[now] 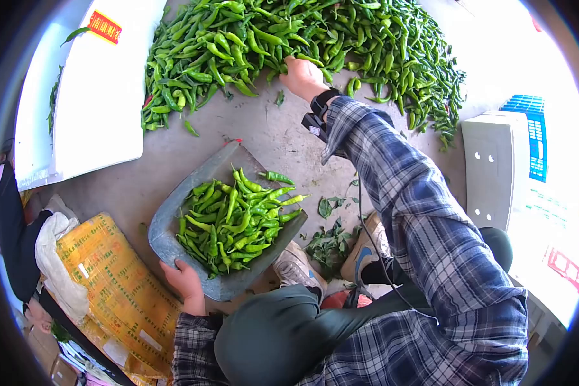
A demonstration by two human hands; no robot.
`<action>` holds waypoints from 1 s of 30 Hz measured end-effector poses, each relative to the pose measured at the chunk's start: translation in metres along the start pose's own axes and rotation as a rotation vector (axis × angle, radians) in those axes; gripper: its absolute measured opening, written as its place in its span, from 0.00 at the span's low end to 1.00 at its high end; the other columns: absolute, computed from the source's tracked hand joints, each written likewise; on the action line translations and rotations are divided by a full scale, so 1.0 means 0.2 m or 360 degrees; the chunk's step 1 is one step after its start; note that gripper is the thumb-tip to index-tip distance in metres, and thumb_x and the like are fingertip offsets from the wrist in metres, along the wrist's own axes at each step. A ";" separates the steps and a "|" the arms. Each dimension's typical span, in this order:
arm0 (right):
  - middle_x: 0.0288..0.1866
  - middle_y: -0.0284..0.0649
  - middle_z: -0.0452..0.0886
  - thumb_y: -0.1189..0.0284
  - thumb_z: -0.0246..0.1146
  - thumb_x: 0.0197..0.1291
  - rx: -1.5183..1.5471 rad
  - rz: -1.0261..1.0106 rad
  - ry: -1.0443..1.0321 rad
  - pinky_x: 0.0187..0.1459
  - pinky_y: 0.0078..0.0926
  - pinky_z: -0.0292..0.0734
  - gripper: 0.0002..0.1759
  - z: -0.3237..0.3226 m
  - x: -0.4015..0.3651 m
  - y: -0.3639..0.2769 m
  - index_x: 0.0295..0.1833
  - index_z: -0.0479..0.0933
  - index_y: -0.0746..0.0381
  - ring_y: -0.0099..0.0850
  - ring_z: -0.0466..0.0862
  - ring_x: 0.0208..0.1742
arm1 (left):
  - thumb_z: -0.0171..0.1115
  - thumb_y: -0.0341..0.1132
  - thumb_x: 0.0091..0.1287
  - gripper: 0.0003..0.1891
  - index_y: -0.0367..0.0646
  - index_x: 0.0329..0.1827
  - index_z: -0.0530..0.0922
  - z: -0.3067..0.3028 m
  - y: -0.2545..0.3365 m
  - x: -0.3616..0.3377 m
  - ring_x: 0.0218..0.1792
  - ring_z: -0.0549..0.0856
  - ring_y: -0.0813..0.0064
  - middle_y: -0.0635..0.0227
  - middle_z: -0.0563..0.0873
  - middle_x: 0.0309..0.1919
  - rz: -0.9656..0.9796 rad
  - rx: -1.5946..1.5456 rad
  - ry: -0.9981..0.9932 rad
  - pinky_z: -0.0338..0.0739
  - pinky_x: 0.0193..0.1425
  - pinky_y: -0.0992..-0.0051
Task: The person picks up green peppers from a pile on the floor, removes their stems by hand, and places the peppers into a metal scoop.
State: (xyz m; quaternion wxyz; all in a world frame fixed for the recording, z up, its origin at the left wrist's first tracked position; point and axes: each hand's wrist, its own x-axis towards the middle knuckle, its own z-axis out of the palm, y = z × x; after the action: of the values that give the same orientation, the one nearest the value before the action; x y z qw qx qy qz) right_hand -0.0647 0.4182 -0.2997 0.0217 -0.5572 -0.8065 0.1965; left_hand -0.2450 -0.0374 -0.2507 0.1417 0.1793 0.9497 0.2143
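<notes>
A grey metal scoop (164,222) full of green peppers (231,225) is tilted in front of my knees. My left hand (185,283) grips the scoop by its lower left rim. My right hand (302,77) reaches out to the near edge of a big heap of green peppers (238,38) on the floor. Its fingers are closed around a green pepper, partly hidden by the hand itself. A black strap with a small device sits on the right wrist.
A white box (103,96) stands at the left. Below it lies a yellow printed carton (116,289) beside a white sack. At the right are a grey crate (492,167) and a blue basket (534,128). Loose leaves (331,244) lie near my shoes. Another person's hand (40,316) shows at the lower left.
</notes>
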 end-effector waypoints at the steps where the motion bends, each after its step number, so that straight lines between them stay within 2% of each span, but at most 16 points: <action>1: 0.36 0.48 0.81 0.64 0.62 0.47 -0.0002 -0.0008 -0.0005 0.41 0.40 0.77 0.14 0.00 0.00 -0.01 0.38 0.76 0.61 0.46 0.81 0.41 | 0.48 0.27 0.62 0.21 0.26 0.58 0.63 0.00 -0.01 0.00 0.48 0.77 0.47 0.40 0.76 0.48 0.0032 0.0003 0.0007 0.69 0.53 0.62; 4: 0.35 0.47 0.81 0.62 0.63 0.42 -0.0026 -0.0123 -0.0204 0.41 0.39 0.76 0.17 0.00 -0.07 0.01 0.38 0.75 0.60 0.45 0.81 0.40 | 0.49 0.28 0.62 0.22 0.25 0.59 0.62 0.01 -0.03 0.00 0.47 0.77 0.46 0.39 0.76 0.47 0.0076 -0.0009 0.0034 0.69 0.52 0.62; 7: 0.30 0.43 0.80 0.63 0.62 0.42 0.0180 -0.0324 -0.0403 0.39 0.36 0.75 0.13 -0.01 -0.16 0.12 0.33 0.76 0.58 0.43 0.80 0.35 | 0.49 0.28 0.62 0.22 0.26 0.59 0.62 0.01 -0.04 -0.01 0.47 0.77 0.46 0.39 0.77 0.46 0.0077 -0.0069 0.0032 0.69 0.52 0.62; 8: 0.28 0.40 0.79 0.65 0.62 0.44 0.0410 -0.0346 -0.0397 0.36 0.32 0.74 0.11 -0.05 -0.20 0.17 0.33 0.75 0.59 0.36 0.79 0.31 | 0.49 0.27 0.62 0.22 0.26 0.58 0.62 0.01 -0.04 0.00 0.47 0.77 0.47 0.40 0.77 0.46 0.0084 -0.0111 0.0014 0.69 0.52 0.62; 9: 0.29 0.40 0.80 0.66 0.62 0.45 0.0499 -0.0351 -0.0257 0.37 0.28 0.74 0.14 -0.10 -0.23 0.21 0.38 0.77 0.61 0.31 0.80 0.31 | 0.49 0.27 0.62 0.22 0.26 0.58 0.62 0.01 -0.04 0.00 0.47 0.77 0.47 0.40 0.77 0.46 0.0082 -0.0117 0.0000 0.69 0.52 0.62; 11: 0.29 0.39 0.82 0.66 0.62 0.46 0.0618 -0.0187 -0.0127 0.36 0.24 0.75 0.15 -0.19 -0.23 0.36 0.39 0.79 0.63 0.29 0.80 0.31 | 0.50 0.26 0.62 0.21 0.27 0.58 0.63 0.01 -0.04 0.00 0.46 0.78 0.47 0.41 0.77 0.46 0.0123 -0.0097 0.0031 0.70 0.51 0.62; 13: 0.27 0.39 0.82 0.65 0.62 0.48 0.0446 0.0010 -0.0172 0.35 0.24 0.75 0.13 -0.29 -0.20 0.47 0.36 0.80 0.62 0.27 0.80 0.30 | 0.50 0.26 0.61 0.20 0.28 0.57 0.64 0.02 -0.04 0.00 0.46 0.78 0.47 0.41 0.77 0.46 0.0117 -0.0110 0.0022 0.70 0.51 0.62; 14: 0.26 0.40 0.82 0.63 0.60 0.49 0.0254 -0.0024 -0.0168 0.35 0.26 0.76 0.13 -0.32 -0.21 0.47 0.33 0.81 0.62 0.31 0.81 0.29 | 0.50 0.26 0.61 0.20 0.28 0.57 0.64 0.01 -0.04 0.00 0.45 0.78 0.47 0.42 0.77 0.46 0.0107 -0.0115 0.0019 0.70 0.51 0.62; 15: 0.26 0.40 0.82 0.63 0.60 0.49 0.0258 -0.0024 -0.0172 0.35 0.26 0.76 0.13 -0.30 -0.23 0.44 0.33 0.81 0.62 0.31 0.81 0.29 | 0.50 0.26 0.61 0.20 0.28 0.57 0.64 0.01 -0.04 0.00 0.45 0.78 0.47 0.42 0.77 0.46 0.0106 -0.0110 0.0020 0.70 0.51 0.62; 17: 0.31 0.46 0.82 0.58 0.59 0.47 0.0167 -0.0274 -0.0307 0.39 0.32 0.78 0.16 -0.21 -0.28 0.34 0.33 0.82 0.58 0.39 0.83 0.36 | 0.50 0.26 0.61 0.20 0.28 0.56 0.65 0.01 -0.05 0.01 0.46 0.78 0.48 0.42 0.77 0.46 0.0108 -0.0023 0.0022 0.70 0.50 0.63; 19: 0.34 0.48 0.82 0.55 0.60 0.47 0.0123 -0.0075 -0.0370 0.41 0.35 0.78 0.18 -0.09 -0.32 0.20 0.33 0.81 0.60 0.42 0.82 0.38 | 0.50 0.26 0.61 0.20 0.28 0.56 0.65 0.01 -0.05 0.01 0.46 0.78 0.48 0.42 0.77 0.46 0.0123 -0.0037 0.0025 0.70 0.51 0.63; 21: 0.37 0.49 0.82 0.56 0.61 0.46 -0.0071 -0.0030 -0.0379 0.43 0.35 0.77 0.20 0.02 -0.33 0.07 0.36 0.80 0.62 0.44 0.82 0.40 | 0.50 0.26 0.61 0.20 0.28 0.56 0.65 0.02 -0.07 0.01 0.46 0.78 0.48 0.42 0.77 0.46 0.0136 -0.0053 0.0029 0.70 0.51 0.63; 24: 0.38 0.50 0.81 0.59 0.59 0.47 -0.0065 -0.0091 -0.0406 0.44 0.39 0.76 0.19 0.11 -0.38 -0.03 0.39 0.77 0.63 0.45 0.81 0.42 | 0.50 0.27 0.61 0.20 0.29 0.57 0.65 0.03 -0.07 0.01 0.46 0.78 0.48 0.42 0.77 0.46 0.0139 -0.0054 0.0059 0.70 0.51 0.63; 27: 0.37 0.49 0.81 0.61 0.58 0.46 -0.0126 -0.0199 -0.0451 0.42 0.40 0.77 0.18 -0.03 -0.37 -0.06 0.39 0.76 0.63 0.45 0.81 0.41 | 0.50 0.28 0.61 0.20 0.29 0.57 0.65 0.02 -0.06 0.00 0.46 0.78 0.47 0.42 0.77 0.46 0.0106 -0.0058 0.0057 0.70 0.51 0.62; 29: 0.33 0.46 0.81 0.63 0.58 0.45 -0.0266 -0.0239 -0.0401 0.38 0.41 0.77 0.17 -0.19 -0.33 0.03 0.42 0.74 0.60 0.44 0.82 0.37 | 0.49 0.27 0.61 0.20 0.29 0.56 0.65 0.01 -0.03 0.00 0.46 0.78 0.47 0.42 0.78 0.45 0.0078 -0.0083 0.0016 0.70 0.51 0.62; 30: 0.35 0.45 0.81 0.67 0.57 0.47 -0.0375 -0.0211 -0.0491 0.38 0.40 0.77 0.15 -0.21 -0.28 0.13 0.42 0.74 0.59 0.44 0.82 0.38 | 0.49 0.27 0.61 0.20 0.29 0.56 0.65 0.01 -0.03 0.00 0.46 0.78 0.47 0.42 0.78 0.45 0.0059 -0.0065 0.0017 0.70 0.51 0.62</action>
State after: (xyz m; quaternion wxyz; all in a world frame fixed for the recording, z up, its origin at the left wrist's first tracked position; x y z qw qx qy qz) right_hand -0.0102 0.3872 -0.2592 -0.1545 -0.4650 -0.8525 0.1819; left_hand -0.2452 -0.0412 -0.2550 0.1362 0.1927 0.9424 0.2371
